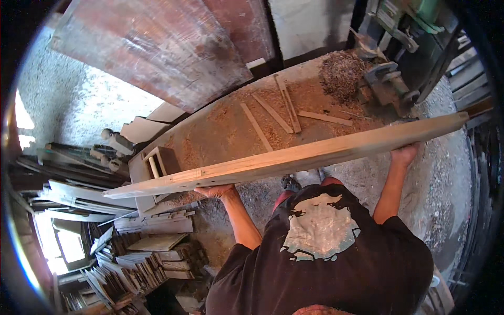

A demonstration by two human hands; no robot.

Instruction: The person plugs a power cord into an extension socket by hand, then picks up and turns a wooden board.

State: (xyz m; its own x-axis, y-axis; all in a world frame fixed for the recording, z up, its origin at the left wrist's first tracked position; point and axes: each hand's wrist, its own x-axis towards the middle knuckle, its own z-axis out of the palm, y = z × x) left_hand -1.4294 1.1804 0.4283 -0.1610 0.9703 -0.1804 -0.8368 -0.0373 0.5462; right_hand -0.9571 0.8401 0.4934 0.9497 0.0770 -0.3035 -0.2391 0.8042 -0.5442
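A long, thick wooden plank (pixel 294 157) spans the view in front of my body, its right end higher in the picture than its left. My left hand (pixel 216 190) supports its lower edge left of the middle, the fingers partly hidden by the wood. Toward the right end, my right hand (pixel 405 154) grips the same edge from below, with most of its fingers out of sight behind the plank. Small dark holes or marks show along the plank's near face, left of the middle.
Beyond the plank, a workbench (pixel 210 134) carries loose wood strips (pixel 270 111), a wooden frame (pixel 160 163) and a shavings heap (pixel 344 72). A metal machine (pixel 388 81) stands far right. Large sheets (pixel 157 47) lean behind. Stacked boards (pixel 157 252) fill the lower left.
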